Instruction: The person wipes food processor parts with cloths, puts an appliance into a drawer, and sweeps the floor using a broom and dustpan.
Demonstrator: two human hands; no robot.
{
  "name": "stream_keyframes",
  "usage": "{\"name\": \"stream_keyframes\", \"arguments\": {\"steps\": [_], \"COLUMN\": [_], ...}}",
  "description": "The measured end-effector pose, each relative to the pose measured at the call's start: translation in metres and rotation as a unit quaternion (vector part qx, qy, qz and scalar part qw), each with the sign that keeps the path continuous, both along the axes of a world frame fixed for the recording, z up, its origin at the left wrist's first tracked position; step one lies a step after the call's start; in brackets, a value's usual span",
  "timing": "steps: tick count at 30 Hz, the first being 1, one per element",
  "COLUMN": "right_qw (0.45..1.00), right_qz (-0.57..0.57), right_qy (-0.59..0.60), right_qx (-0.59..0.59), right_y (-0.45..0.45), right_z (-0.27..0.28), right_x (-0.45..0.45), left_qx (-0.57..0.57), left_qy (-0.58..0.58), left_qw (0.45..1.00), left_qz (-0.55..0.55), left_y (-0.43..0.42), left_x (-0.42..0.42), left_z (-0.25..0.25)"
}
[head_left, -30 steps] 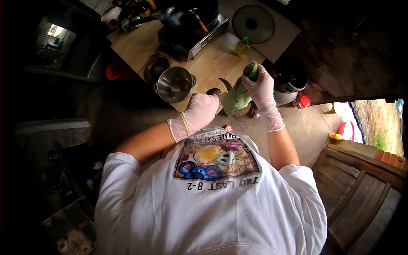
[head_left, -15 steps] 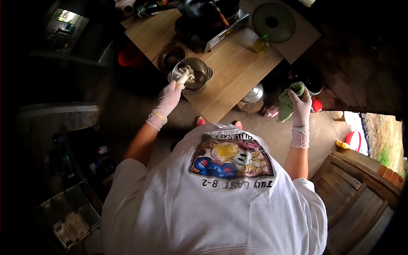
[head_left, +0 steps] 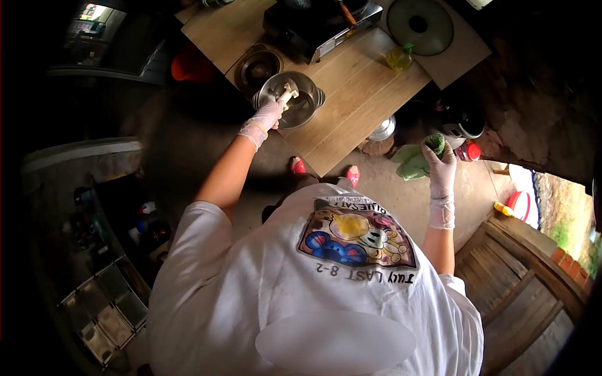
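Note:
My left hand (head_left: 268, 114), in a clear plastic glove with a yellow band at the wrist, is closed around a pale stalk-like piece (head_left: 288, 96) with a knobbed end. It holds this over the metal pot (head_left: 307, 119), which has two side handles and stands near the table's edge. Off to the right, my gloved right hand (head_left: 442, 166) grips a green cloth (head_left: 414, 164). A darker, rough green part shows at the fingertips, and a paler flap hangs to the left. The exact kind of the pale piece cannot be made out.
On the wooden table (head_left: 351, 100) are a brown bowl (head_left: 258, 67), a gas stove (head_left: 326, 41), a glass lid (head_left: 420, 26) and an oil bottle (head_left: 399, 57). A red-lidded jar (head_left: 469, 151) sits below right. A wooden door panel (head_left: 508, 269) is at lower right.
The view has shifted, showing more of the red shoes. The left hand stays at the pot with the pale piece, its tip now pointing up and right. The green cloth's flap spreads out sideways.

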State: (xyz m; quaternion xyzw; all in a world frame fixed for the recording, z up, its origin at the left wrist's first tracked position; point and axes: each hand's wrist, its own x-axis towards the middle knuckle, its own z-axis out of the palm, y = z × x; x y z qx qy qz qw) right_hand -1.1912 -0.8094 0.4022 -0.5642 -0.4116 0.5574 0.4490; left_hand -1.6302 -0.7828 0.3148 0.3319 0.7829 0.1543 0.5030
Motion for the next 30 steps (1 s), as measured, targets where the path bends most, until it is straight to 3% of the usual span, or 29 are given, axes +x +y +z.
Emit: {"name": "stream_keyframes", "arguments": {"steps": [5, 10, 14, 16, 17, 18, 20, 23, 24, 25, 30], "right_qw": [0.999, 0.994, 0.98, 0.974, 0.966, 0.942, 0.937, 0.887, 0.886, 0.883, 0.907], "right_qz": [-0.026, 0.006, 0.042, 0.119, 0.15, 0.161, 0.195, 0.311, 0.321, 0.33, 0.288], "right_qy": [-0.019, -0.068, -0.056, -0.084, -0.039, 0.017, -0.013, -0.107, -0.157, -0.208, -0.154], "right_qx": [-0.017, -0.085, -0.186, -0.172, -0.206, -0.293, -0.291, -0.324, -0.294, -0.263, -0.266], "right_y": [-0.015, -0.026, -0.025, -0.013, -0.006, 0.003, 0.016, 0.043, 0.05, 0.051, 0.04], "right_z": [-0.016, -0.027, -0.04, -0.057, -0.069, -0.072, -0.108, -0.095, -0.122, -0.154, -0.178], "right_x": [0.011, 0.013, -0.028, -0.063, -0.083, -0.109, -0.161, -0.233, -0.247, -0.259, -0.261], "left_qx": [-0.011, -0.004, 0.046, 0.084, 0.1, 0.113, 0.144, 0.175, 0.181, 0.195, 0.232], "left_qy": [-0.004, -0.19, -0.364, -0.422, -0.46, -0.47, -0.449, -0.417, -0.416, -0.501, -0.442], "left_qw": [0.999, 0.982, 0.93, 0.901, 0.877, 0.868, 0.875, 0.88, 0.875, 0.808, 0.799], "left_qz": [-0.035, -0.02, 0.029, 0.06, 0.095, 0.109, 0.11, 0.144, 0.168, 0.241, 0.334], "left_y": [0.013, -0.001, -0.029, -0.046, -0.054, -0.062, -0.076, -0.101, -0.108, -0.112, -0.137], "left_x": [-0.011, -0.031, -0.06, -0.068, -0.07, -0.073, -0.083, -0.096, -0.098, -0.09, -0.099], "left_z": [-0.01, 0.017, 0.027, 0.034, 0.04, 0.041, 0.032, 0.014, 0.012, 0.025, 0.022]}}
